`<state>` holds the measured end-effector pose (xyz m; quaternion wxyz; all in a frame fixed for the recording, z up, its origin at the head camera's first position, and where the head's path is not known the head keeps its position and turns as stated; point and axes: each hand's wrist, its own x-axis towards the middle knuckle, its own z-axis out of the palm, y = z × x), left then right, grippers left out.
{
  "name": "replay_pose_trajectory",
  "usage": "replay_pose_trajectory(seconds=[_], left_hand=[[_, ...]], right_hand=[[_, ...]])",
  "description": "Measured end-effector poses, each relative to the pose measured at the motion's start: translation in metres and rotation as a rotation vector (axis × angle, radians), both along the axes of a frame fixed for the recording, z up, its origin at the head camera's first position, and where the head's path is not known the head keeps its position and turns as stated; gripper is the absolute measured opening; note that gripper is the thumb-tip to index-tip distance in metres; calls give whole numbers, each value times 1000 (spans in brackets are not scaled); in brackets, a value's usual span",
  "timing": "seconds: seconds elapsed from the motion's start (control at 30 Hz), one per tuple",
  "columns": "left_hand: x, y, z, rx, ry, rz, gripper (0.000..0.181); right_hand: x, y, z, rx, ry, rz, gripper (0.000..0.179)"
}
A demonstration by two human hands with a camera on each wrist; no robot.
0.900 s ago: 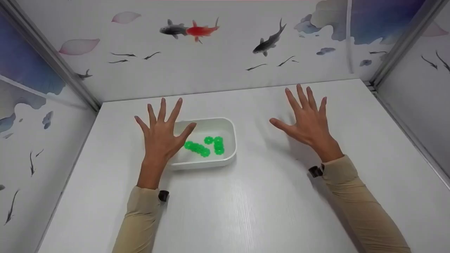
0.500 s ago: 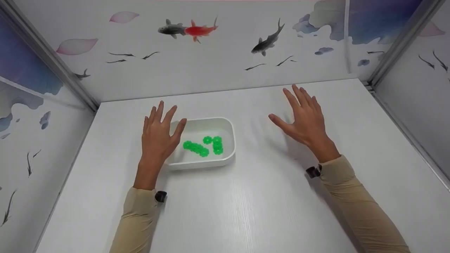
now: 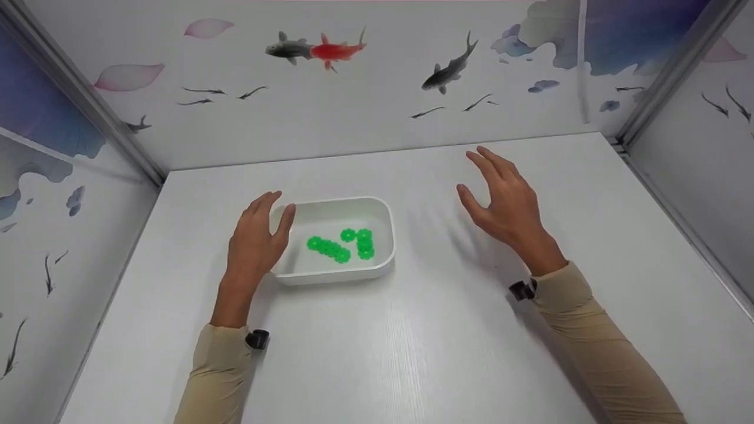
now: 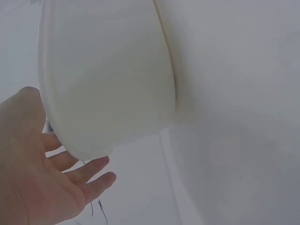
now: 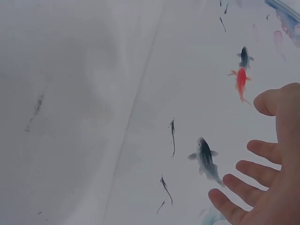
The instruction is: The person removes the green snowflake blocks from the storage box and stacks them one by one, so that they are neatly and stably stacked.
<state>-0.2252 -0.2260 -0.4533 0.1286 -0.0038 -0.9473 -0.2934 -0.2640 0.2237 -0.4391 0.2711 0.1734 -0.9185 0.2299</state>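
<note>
In the head view a white rectangular tray [image 3: 336, 275] stands on the table, left of the middle. Several bright green flower-shaped discs [image 3: 328, 248] lie inside it: a slanting row, an upright row on the right and one small disc between. My left hand [image 3: 254, 238] is at the tray's left end, its thumb overlapping the rim and its fingers outside. The left wrist view shows that hand's fingers [image 4: 96, 185] loosely bent by the rim, not wrapped round it. My right hand [image 3: 509, 209] hovers to the right of the tray, fingers relaxed and apart, holding nothing.
The white table [image 3: 365, 353] meets an upright back panel [image 3: 377, 112] printed with fish and petals. Similar side panels enclose it left [image 3: 65, 282] and right [image 3: 707, 194], with metal posts at the corners. Dark cameras [image 3: 257, 339] sit at the wrists.
My left hand has moved down and left from over the tray to its left end, its spread fingers drawing together. The right hand's fingers have also relaxed from a wide spread. The tray stays put.
</note>
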Motion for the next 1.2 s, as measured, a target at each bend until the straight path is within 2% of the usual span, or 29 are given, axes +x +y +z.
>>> replay_pose_trajectory(seconds=[0.2, 0.37, 0.63, 0.97, 1.2], left_hand=[[0, -3, -3, 31, -70, 1, 69], [0, -8, -7, 20, -103, 6, 66], [-1, -15, -9, 2, -94, 0, 52], [0, -16, -9, -31, -141, 37, 50], [3, -18, -11, -63, -149, 38, 49]], right_hand=[[5, -9, 6, -24, 39, 45, 55], [8, -20, 6, -18, 57, 92, 52], [9, -40, 8, -11, 37, 144, 49], [12, -55, 4, -3, 38, 188, 44], [14, -65, 0, 1, 20, 197, 43]])
